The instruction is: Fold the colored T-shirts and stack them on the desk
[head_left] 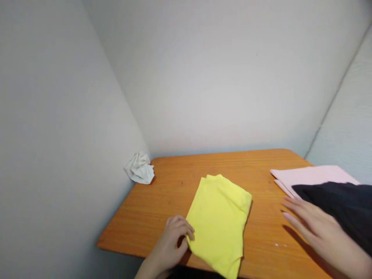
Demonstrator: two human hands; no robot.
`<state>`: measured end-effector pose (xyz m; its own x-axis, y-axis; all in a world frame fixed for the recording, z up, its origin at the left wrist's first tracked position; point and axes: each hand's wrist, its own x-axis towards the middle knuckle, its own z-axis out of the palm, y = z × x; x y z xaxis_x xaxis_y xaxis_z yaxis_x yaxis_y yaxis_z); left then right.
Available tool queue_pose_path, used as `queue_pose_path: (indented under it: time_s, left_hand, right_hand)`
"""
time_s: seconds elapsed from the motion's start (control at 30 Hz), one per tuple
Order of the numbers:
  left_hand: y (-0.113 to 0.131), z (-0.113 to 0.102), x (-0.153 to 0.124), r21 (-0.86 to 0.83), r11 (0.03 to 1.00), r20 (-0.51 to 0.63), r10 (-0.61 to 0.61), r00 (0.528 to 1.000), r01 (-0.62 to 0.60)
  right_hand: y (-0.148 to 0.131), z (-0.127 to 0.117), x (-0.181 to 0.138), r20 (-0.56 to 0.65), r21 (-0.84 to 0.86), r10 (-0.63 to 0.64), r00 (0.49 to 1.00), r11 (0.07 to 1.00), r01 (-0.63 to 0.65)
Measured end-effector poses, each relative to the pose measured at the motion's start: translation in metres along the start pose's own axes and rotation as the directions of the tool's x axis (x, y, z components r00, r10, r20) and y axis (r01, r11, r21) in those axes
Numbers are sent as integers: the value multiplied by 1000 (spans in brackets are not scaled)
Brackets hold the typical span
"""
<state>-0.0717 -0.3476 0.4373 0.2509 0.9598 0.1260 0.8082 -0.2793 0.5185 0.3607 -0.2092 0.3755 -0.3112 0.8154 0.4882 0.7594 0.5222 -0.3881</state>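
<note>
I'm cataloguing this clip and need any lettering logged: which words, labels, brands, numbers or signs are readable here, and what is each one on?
None: no readable text shows anywhere.
The yellow cloth, pink cloth, black cloth, crumpled white cloth-like item and table show no lettering on their visible surfaces.

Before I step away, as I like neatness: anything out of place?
The white bundle at the far left corner of the table: crumpled and jutting past the edge, while the yellow cloth lies flatter.
</note>
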Motion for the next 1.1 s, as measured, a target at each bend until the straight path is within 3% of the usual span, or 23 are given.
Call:
queue_pose_path:
  time_s: [0.1,0.17,0.3,0.43,0.5,0.63,0.83,0.97,1.03,1.1]
  left_hand:
    - [4,-14,1,104,994,-12,-42,999,43]
    - [17,-14,4,78,996,-27,-34,999,36]
    - [55,12,11,-171,982,-29,-80,996,74]
    - [77,45,23,-61,947,-91,-319,944,314]
    - [81,55,26,45,922,-129,-376,917,385]
    - [89,61,22,150,893,-159,-402,902,425]
    - [85,63,10,148,880,-192,-422,886,451]
    - [57,58,-2,-149,880,-301,-476,826,452]
    - [42,40,-13,-381,834,-373,-533,759,399]
    - [35,8,-26,-527,791,-471,-576,669,310]
  right_hand:
    - [-40,39,-4,206,30,86,975,995,-94]
    - [-73,54,-2,214,127,106,971,983,-135]
    - [-137,52,-2,229,435,39,973,890,-139]
    - [-176,45,-10,354,667,-65,933,717,-203]
    - [-181,47,-15,373,703,-59,926,669,-241]
    - [-178,59,-20,388,698,-16,921,658,-283]
    - [-185,81,-21,365,602,211,907,690,-402]
    - [-188,81,-13,270,662,246,931,654,-365]
    - [-183,64,-1,220,696,267,938,631,-343]
    - [-176,34,16,98,675,280,955,687,-270]
